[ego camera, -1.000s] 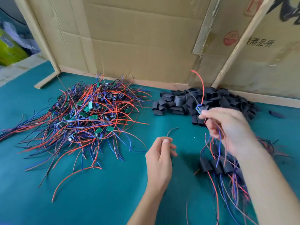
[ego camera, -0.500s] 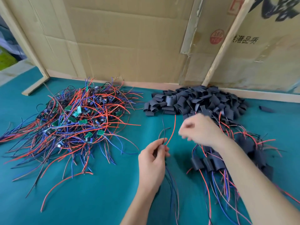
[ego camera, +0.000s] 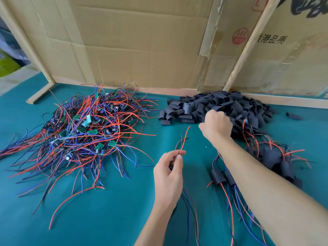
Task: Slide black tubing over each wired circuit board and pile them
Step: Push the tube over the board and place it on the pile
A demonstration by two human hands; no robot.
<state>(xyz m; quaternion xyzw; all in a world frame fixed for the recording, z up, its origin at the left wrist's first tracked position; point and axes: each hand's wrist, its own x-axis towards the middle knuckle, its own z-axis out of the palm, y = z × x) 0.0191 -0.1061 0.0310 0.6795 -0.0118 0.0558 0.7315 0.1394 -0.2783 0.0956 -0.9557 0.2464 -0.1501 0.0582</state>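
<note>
A tangled heap of green circuit boards with red, blue and black wires [ego camera: 83, 128] lies at the left of the teal table. At the back right sits a pile of short black tubing pieces [ego camera: 221, 105]. My left hand [ego camera: 168, 173] pinches the red and black wires [ego camera: 183, 141] of one wired board, whose other leads trail below my wrist. My right hand [ego camera: 215, 125] reaches into the near edge of the tubing pile, fingers curled down among the pieces; whether it grips one is hidden. Boards covered in tubing [ego camera: 273, 158] lie heaped beneath and to the right of my right forearm.
A cardboard wall [ego camera: 142, 41] with wooden slats closes off the back of the table. One stray tubing piece [ego camera: 292, 115] lies at the far right. A wooden foot [ego camera: 40, 94] juts out at the back left. Loose wire ends spread across the teal mat [ego camera: 115, 219].
My right hand moved away from the left hand and up into the black tubing pile. The left hand kept hold of the wires, almost in place.
</note>
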